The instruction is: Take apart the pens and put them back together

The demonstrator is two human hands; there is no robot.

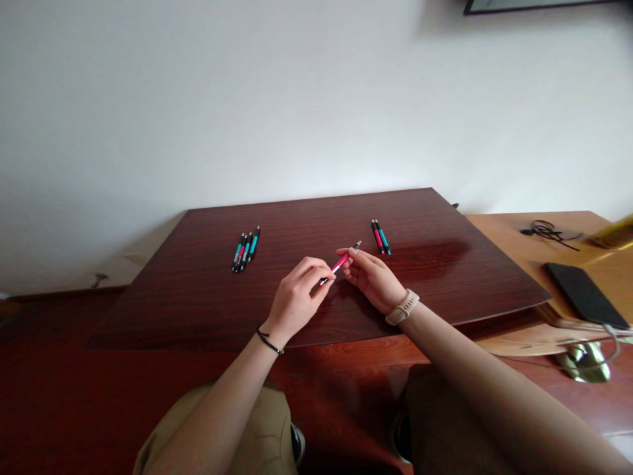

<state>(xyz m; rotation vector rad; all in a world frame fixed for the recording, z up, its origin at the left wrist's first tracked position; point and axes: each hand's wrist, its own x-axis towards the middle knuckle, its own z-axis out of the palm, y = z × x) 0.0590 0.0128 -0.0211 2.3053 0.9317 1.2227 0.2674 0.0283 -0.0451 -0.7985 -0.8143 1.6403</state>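
A pink pen with a dark tip end is held above the dark wooden table, slanting up to the right. My left hand pinches its lower end between thumb and fingers. Near the tip, the thumb and fingers of my right hand close on the same pen. To the left lies a group of several pens, blue and pink with black ends, side by side on the table. Beyond my right hand, a pink pen and a blue pen rest next to each other.
A lighter wooden table adjoins on the right, bearing a coiled black cable, a black phone-like slab and a yellow object. Behind stands a white wall. A shiny metallic object sits low at the right.
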